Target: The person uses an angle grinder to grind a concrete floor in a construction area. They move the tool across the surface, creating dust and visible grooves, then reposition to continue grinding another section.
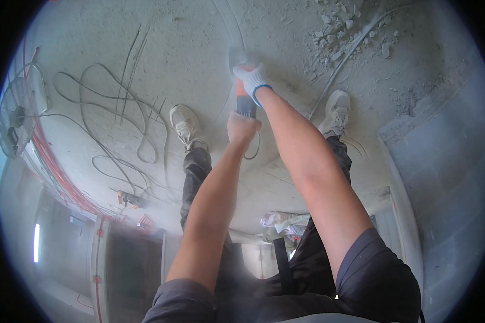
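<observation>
Both my arms reach down toward a dusty concrete floor (188, 48). My right hand (253, 78), in a white glove with a blue cuff, is closed around the front of an orange and black power tool (244, 103). My bare left hand (242, 128) grips the rear of the same tool, just behind the glove. The tool's head touches the floor between my two pale shoes, with a haze of dust around it. A thin cut line (233, 27) runs across the floor beyond the tool. Its cord (255, 151) loops below my left hand.
Loose cables (118, 124) snake over the floor at left, near a standing fan (16, 118) and red conduits (59, 177). A small orange tool (127, 199) lies lower left. Rubble (345, 27) sits at the top right. A grey block wall (447, 161) rises on the right.
</observation>
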A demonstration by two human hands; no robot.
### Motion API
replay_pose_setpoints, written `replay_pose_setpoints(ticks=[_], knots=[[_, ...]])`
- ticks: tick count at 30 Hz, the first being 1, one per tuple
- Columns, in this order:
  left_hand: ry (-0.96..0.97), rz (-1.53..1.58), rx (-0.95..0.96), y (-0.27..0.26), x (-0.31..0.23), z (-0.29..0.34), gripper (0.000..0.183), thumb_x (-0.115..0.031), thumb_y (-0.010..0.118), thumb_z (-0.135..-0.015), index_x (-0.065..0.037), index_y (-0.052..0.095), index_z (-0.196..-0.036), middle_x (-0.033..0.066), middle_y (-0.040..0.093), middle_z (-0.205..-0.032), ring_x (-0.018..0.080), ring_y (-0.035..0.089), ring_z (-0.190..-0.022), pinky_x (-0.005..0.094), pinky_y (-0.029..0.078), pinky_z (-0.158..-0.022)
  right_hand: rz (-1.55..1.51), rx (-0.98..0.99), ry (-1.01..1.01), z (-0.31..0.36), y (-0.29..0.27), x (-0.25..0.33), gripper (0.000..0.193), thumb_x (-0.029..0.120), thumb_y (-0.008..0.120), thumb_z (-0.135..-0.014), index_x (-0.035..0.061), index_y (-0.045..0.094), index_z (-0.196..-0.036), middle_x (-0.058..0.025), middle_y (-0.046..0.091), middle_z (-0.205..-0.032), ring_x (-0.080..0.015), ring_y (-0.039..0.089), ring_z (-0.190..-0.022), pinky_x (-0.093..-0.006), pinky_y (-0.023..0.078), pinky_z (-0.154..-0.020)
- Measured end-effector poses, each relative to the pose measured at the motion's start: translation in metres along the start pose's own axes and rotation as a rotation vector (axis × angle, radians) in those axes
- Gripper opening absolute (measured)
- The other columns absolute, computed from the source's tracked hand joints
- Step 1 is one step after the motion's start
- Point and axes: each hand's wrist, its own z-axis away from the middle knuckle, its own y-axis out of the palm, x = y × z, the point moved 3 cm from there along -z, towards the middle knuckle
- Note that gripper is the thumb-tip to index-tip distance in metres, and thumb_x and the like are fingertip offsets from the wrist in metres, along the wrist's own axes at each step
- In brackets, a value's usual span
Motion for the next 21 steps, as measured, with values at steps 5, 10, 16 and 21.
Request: replay_pose_setpoints(ticks=[5, 10, 16, 21], knots=[[-0.008, 0.024, -0.001, -0.002, 0.004, -0.004, 0.055, -0.01, 0.076, -0.066, 0.006, 0.063, -0.117, 0.0252, 0.075, -0.106, 0.04, 0.075, -0.102, 0.0445, 0.057, -0.089, 0.028, -0.029, -0.008, 0.014, 0.005, 0.015, 0.039, 0.036, 0.082, -0.091, 0.006, 0.078, -0.116, -0.0064, 0.077, -0.107, -0.0194, 0.07, -0.099, -0.0394, 0.056, -0.092], [0.017, 0.023, 0.001, 0.002, -0.001, -0.007, 0.054, -0.01, 0.075, -0.066, 0.007, 0.064, -0.116, 0.0246, 0.075, -0.104, 0.0388, 0.075, -0.101, 0.0437, 0.057, -0.089, 0.098, 0.031, 0.022, 0.003, -0.003, 0.019, 0.054, 0.04, 0.083, -0.089, 0.0015, 0.072, -0.125, -0.0104, 0.076, -0.117, -0.0216, 0.071, -0.107, -0.0399, 0.056, -0.095], [0.111, 0.078, -0.045, 0.005, 0.001, -0.015, 0.037, -0.002, 0.074, -0.066, 0.005, 0.06, -0.099, 0.0099, 0.064, -0.076, 0.0178, 0.059, -0.054, 0.0361, 0.044, -0.043, 0.109, -0.033, 0.016, 0.01, 0.001, 0.032, 0.061, 0.042, 0.084, -0.088, -0.0003, 0.066, -0.128, -0.0116, 0.074, -0.12, -0.0222, 0.071, -0.105, -0.0406, 0.057, -0.093], [0.055, 0.008, -0.037, 0.006, -0.017, -0.009, 0.057, -0.012, 0.079, -0.063, 0.007, 0.066, -0.116, 0.0224, 0.076, -0.099, 0.037, 0.077, -0.095, 0.0435, 0.059, -0.086, 0.066, -0.01, 0.012, -0.02, -0.004, 0.011, 0.048, 0.039, 0.085, -0.087, 0.0008, 0.071, -0.113, -0.0092, 0.077, -0.104, -0.021, 0.072, -0.096, -0.0398, 0.057, -0.088]])
